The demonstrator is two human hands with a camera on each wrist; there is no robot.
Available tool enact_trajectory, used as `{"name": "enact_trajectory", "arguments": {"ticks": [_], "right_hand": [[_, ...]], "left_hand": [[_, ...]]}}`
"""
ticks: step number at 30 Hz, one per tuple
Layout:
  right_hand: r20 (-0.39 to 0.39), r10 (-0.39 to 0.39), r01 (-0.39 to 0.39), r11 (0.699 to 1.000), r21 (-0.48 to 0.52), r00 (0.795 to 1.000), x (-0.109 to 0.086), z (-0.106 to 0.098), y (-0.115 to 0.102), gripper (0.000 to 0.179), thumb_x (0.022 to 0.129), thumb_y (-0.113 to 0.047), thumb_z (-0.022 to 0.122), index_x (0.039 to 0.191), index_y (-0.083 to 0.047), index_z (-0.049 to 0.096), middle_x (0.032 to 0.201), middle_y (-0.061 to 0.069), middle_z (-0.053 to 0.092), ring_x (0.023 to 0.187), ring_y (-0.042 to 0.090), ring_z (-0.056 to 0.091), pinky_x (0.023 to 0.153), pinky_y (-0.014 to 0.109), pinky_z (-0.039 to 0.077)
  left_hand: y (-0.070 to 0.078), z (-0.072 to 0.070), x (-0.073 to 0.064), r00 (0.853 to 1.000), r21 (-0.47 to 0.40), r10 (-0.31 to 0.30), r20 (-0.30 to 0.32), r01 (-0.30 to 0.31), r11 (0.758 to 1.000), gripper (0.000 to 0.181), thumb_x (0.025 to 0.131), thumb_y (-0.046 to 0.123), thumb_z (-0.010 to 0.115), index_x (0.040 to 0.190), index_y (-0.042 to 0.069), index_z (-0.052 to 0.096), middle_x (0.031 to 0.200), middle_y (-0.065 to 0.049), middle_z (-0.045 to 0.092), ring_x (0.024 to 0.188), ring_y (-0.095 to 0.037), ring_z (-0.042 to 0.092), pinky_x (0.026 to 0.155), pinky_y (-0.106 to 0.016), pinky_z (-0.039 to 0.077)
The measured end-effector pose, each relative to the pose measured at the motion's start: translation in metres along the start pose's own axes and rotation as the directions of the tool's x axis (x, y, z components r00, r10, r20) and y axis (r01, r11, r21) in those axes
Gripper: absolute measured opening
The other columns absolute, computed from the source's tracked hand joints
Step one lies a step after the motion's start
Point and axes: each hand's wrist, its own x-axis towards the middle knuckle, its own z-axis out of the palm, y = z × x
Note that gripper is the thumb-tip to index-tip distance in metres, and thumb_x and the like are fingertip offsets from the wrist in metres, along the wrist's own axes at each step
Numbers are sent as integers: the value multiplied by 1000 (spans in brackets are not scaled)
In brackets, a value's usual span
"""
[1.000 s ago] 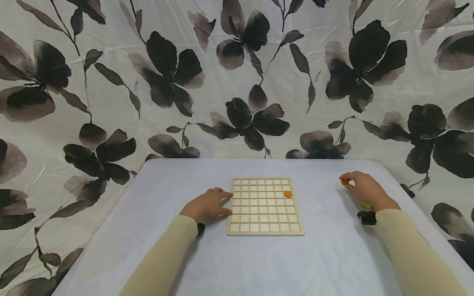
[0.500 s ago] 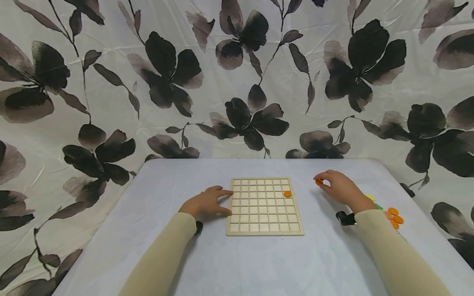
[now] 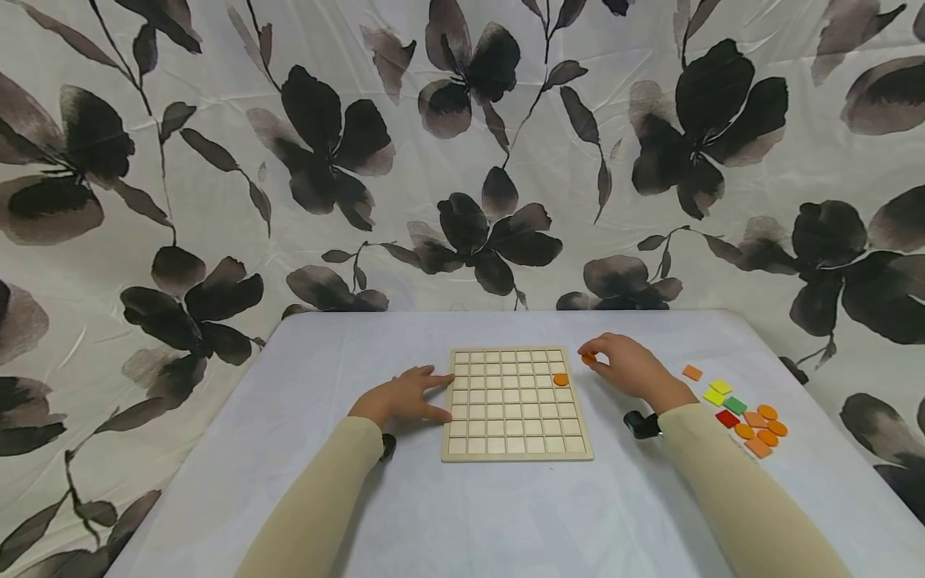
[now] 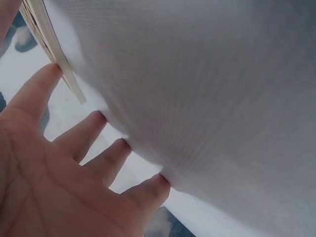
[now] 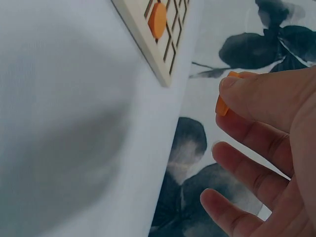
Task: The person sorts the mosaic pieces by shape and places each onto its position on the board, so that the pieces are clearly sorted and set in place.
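A pale wooden grid board [image 3: 513, 408] lies on the white table. One orange disc [image 3: 560, 380] sits in a cell near its right edge, second-from-top rows. My left hand [image 3: 401, 397] rests at the board's left edge, fingers spread, with the forefinger and thumb touching the rim; in the left wrist view a fingertip [image 4: 55, 70] meets the board's side. Just off the board's upper right corner, my right hand [image 3: 625, 365] pinches a second orange disc [image 5: 224, 101] between thumb and forefinger, above the table. Its other fingers are loosely spread.
To the right of the right forearm lie loose pieces: several orange discs [image 3: 768, 413], orange squares [image 3: 692, 372], yellow squares [image 3: 715, 396], a green square [image 3: 735, 405] and a red square [image 3: 727, 418]. A floral cloth [image 3: 462, 160] hangs behind the table [image 3: 325, 345].
My right hand has moved left with the pinched orange disc, from the table's right side to near the board, uncovering the loose pieces. The left hand stays at the board's edge.
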Motion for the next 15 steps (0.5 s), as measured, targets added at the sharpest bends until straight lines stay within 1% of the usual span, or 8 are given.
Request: {"name": "enact_trajectory", "arguments": {"ticks": [5,15], "right_hand": [[17,3,-3,1000,-1,1000,6,4,-7,28,92,-17,66,119,-10,68,110,7,67,107,29,61,98,49,49],[32,-8,8,1000,8,999,14,11,-17,27,92,-15,66,118,-10,68,110,7,67,108,29,61,96,47,50]], "left_hand": [[0,-1,-2,1000,-9,-2,4,2,1000,81,79,57,72,149,30,39,159,-15,26,148,-37,21,115,-65,19],[-3,2,2,1000,-21,-2,4,2,1000,81,79,57,71,149,32,39,160,-14,26,148,-37,20,115,-66,18]]}}
